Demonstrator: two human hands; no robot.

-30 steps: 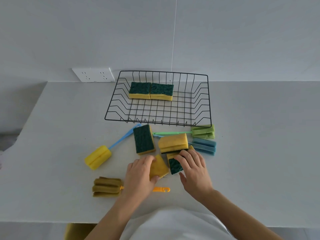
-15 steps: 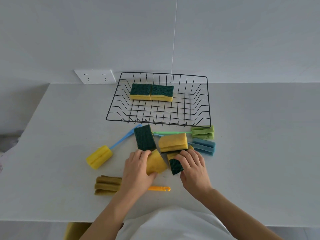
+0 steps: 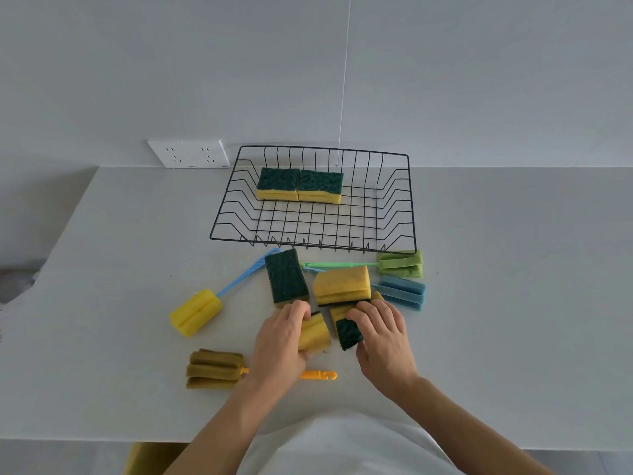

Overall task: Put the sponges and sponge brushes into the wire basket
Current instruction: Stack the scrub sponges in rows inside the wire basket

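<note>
Left hand [image 3: 281, 341]: fingers curl round a yellow sponge [image 3: 314, 332], tipped on edge on the surface [image 3: 513, 303].
Right hand [image 3: 383, 337]: fingers grasp a green-faced sponge [image 3: 348, 334], also tilted.
Basket [image 3: 397, 231]: at the back, holding two sponges [image 3: 299, 185] side by side.
Loose sponges: one green-face-up [image 3: 286, 276], one stack [image 3: 342, 284] touching the right hand's sponge.
Brushes: yellow [image 3: 196, 311], olive [image 3: 214, 368], green [image 3: 399, 264] and blue [image 3: 402, 292], all outside the basket.
Risk: lifting the right sponge may drag the stack leaning on it; soft foam could slip from a shallow grasp; the left arm may nudge the olive brush's orange handle [image 3: 318, 375] beneath it.
Writing: none readable.
</note>
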